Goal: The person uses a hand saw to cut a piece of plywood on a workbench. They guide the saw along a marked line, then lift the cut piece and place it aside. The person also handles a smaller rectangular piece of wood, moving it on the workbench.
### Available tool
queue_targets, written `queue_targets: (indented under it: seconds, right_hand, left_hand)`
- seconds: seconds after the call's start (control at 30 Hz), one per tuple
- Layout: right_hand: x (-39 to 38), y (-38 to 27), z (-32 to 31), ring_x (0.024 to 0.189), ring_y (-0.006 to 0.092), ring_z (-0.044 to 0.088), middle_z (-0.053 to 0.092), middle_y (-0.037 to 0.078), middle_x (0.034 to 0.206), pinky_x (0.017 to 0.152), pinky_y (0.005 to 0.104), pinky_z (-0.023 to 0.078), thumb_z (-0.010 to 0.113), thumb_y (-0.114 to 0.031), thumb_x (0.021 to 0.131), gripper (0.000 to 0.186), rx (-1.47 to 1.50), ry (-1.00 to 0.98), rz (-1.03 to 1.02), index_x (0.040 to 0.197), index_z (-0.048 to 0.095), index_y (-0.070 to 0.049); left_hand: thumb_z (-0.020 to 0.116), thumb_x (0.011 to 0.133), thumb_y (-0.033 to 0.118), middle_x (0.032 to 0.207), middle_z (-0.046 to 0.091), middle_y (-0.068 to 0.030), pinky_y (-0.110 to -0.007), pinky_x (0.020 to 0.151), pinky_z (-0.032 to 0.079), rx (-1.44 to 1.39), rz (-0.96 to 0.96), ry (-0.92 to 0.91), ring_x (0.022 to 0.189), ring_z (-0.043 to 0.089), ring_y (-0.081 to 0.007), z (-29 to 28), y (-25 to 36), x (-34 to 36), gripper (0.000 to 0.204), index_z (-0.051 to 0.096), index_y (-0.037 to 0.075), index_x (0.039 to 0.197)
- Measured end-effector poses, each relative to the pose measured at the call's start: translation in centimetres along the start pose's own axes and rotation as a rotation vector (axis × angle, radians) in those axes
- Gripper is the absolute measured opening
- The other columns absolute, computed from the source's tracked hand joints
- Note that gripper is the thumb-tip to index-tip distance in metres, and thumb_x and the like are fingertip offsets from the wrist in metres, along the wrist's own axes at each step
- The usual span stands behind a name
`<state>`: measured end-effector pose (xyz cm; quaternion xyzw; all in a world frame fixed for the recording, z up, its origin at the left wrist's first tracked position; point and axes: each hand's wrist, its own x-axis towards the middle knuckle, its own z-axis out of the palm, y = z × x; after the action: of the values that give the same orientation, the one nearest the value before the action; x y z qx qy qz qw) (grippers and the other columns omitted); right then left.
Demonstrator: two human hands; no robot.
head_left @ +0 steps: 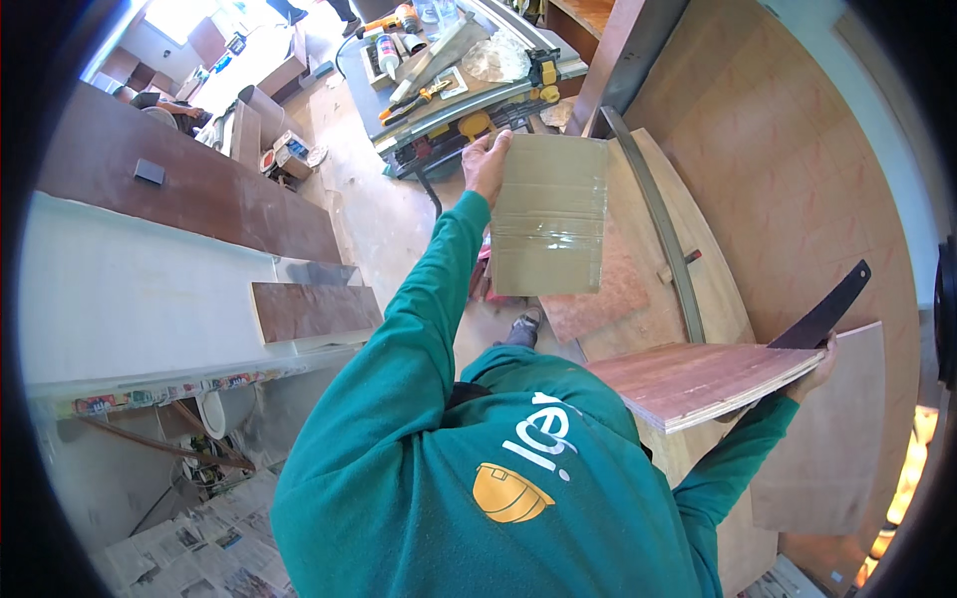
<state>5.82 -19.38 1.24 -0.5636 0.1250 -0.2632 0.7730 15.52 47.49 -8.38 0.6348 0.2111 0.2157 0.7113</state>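
My left hand (485, 166) reaches out ahead and grips the upper left corner of a flat brown cardboard piece (548, 214). Clear shiny tape crosses the cardboard, which hangs upright. At my right side, my right hand (823, 369) is closed round the outer edge of a reddish plywood board (688, 377). Its layered edge faces me. A hand saw's dark blade (825, 307) sticks up past that same hand, apparently held together with the board; the saw's handle is hidden. Most of the right fingers are out of sight behind the board.
Ahead stands a workbench (439, 125) with a glue bottle (387, 55), pliers (414, 100) and a drill (404, 17). Plywood sheets (837, 439) and a long metal strip (658, 214) lean on the right. To the left is a low wall (179, 289) with a loose brown panel (314, 311).
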Motion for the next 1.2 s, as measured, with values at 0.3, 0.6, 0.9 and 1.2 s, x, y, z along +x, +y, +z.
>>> queue_targets:
  seconds: [0.3, 0.6, 0.9, 1.2]
  right_hand:
    - [0.5, 0.0, -1.0, 0.102, 0.0185, 0.061, 0.066, 0.005, 0.107, 0.094, 0.0367, 0.048, 0.046, -0.035, 0.105, 0.036, 0.0, -0.079, 0.016, 0.111, 0.065, -0.006]
    - [0.4, -0.1, -0.6, 0.103, 0.0195, 0.061, 0.066, 0.006, 0.11, 0.094, 0.0375, 0.048, 0.044, -0.035, 0.106, 0.037, 0.02, -0.063, 0.04, 0.112, 0.065, -0.006]
    - [0.5, 0.2, -0.6, 0.101, 0.0203, 0.064, 0.068, 0.007, 0.107, 0.094, 0.0371, 0.05, 0.044, -0.033, 0.106, 0.038, 0.001, 0.001, -0.012, 0.111, 0.067, -0.004]
    - [-0.4, -0.3, 0.6, 0.094, 0.0194, 0.064, 0.067, 0.007, 0.101, 0.087, 0.0368, 0.052, 0.044, -0.034, 0.106, 0.039, 0.017, -0.03, 0.021, 0.106, 0.067, -0.003]
  left_hand:
    - [0.074, 0.099, 0.027, 0.088, 0.072, 0.0007, -0.026, 0.07, 0.049, 0.065, 0.166, 0.13, 0.077, 0.059, -0.0066, -1.3, -2.0, 0.2, 0.027, 0.076, 0.0, 0.098]
    - [0.076, 0.098, 0.024, 0.081, 0.067, 0.0036, -0.025, 0.066, 0.044, -0.021, 0.25, 0.088, 0.073, 0.052, -0.0056, -1.4, 3.1, -1.5, 0.026, 0.075, -0.001, 0.094]
    - [0.077, 0.097, 0.026, 0.075, 0.062, 0.0051, -0.026, 0.062, 0.041, 0.028, 0.29, 0.117, 0.07, 0.048, -0.0053, -1.2, 4.2, -1.4, 0.028, 0.074, -0.001, 0.089]
    - [0.076, 0.097, 0.025, 0.075, 0.062, 0.0058, -0.026, 0.061, 0.041, 0.017, 0.292, 0.117, 0.068, 0.047, -0.0045, -1.1, 5.4, -1.3, 0.028, 0.074, -0.001, 0.087]
